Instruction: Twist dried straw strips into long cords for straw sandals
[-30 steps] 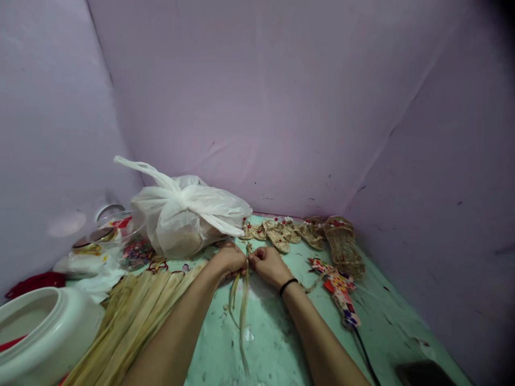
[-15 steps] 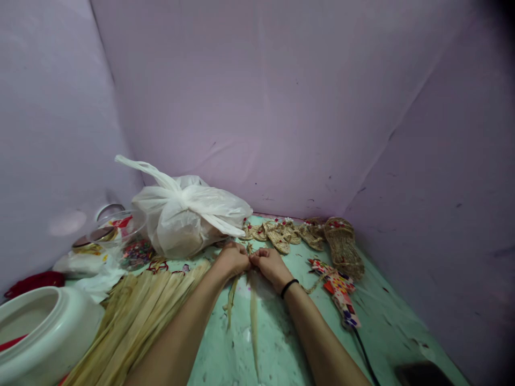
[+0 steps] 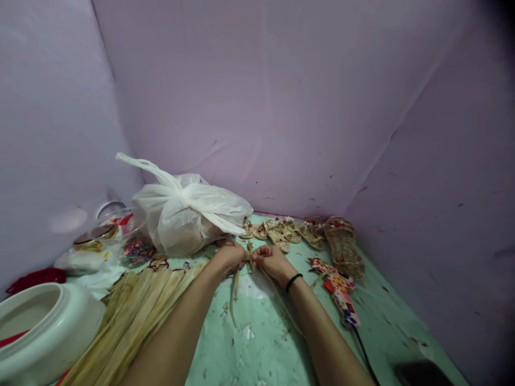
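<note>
My left hand (image 3: pixel 234 257) and my right hand (image 3: pixel 270 260) are close together over the green tabletop (image 3: pixel 249 343). Both pinch a small twist of dried plant fibre (image 3: pixel 250 251) between them. One loose strip of dried leaf (image 3: pixel 233 300) hangs below my left fingers. Another thin strip (image 3: pixel 284 305) trails from my right hand toward my right forearm. A black band circles my right wrist. Just beyond my hands lie small woven slipper shapes (image 3: pixel 277 237) with red and white beads. The fingertips partly cover the fibre.
Flat dried leaf strips (image 3: pixel 132 316) lie at left beside a white round pot (image 3: pixel 60 332). Behind stands a knotted white plastic bag (image 3: pixel 189 214), near a clear tub (image 3: pixel 120 222). At right are a woven bundle (image 3: pixel 341 244) and a patterned corded tool (image 3: pixel 340 295). Walls close in behind.
The long strip that hung straight down between my hands now slants right beneath my right wrist. My hands have parted slightly. The strip below my left hand has shifted a little.
</note>
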`<state>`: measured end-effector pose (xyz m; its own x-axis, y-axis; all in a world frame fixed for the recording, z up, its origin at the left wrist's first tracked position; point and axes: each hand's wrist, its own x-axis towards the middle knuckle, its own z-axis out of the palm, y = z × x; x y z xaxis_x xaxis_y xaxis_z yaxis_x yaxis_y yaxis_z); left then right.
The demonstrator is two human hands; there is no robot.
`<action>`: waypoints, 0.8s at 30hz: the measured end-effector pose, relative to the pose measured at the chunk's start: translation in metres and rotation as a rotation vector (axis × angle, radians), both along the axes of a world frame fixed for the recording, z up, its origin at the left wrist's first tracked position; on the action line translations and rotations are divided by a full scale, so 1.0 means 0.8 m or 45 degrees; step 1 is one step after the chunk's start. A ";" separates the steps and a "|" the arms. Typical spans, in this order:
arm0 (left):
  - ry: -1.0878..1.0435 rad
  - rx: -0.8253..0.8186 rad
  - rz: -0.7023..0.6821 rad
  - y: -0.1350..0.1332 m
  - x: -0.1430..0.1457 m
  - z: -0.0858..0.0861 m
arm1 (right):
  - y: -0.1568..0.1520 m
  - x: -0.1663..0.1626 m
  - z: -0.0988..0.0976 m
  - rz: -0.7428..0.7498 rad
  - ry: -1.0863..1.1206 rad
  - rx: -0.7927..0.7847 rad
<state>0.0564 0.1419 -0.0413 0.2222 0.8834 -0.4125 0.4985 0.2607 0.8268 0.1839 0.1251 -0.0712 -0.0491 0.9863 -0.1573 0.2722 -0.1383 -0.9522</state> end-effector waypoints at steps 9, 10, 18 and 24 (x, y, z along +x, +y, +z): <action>-0.136 -0.067 0.070 0.000 0.002 0.000 | -0.001 0.001 0.001 0.028 0.065 0.010; -0.159 -0.079 0.094 0.000 0.002 0.001 | -0.001 0.001 0.000 0.034 0.082 0.009; -0.099 -0.119 -0.001 -0.003 0.005 0.008 | -0.001 0.003 -0.003 0.056 0.090 0.045; -0.028 -0.011 0.038 -0.003 0.010 0.001 | 0.002 0.004 -0.002 0.077 -0.116 0.053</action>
<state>0.0644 0.1396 -0.0407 0.2054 0.8860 -0.4156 0.4719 0.2824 0.8352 0.1869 0.1263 -0.0732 -0.0962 0.9878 -0.1226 0.3643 -0.0796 -0.9279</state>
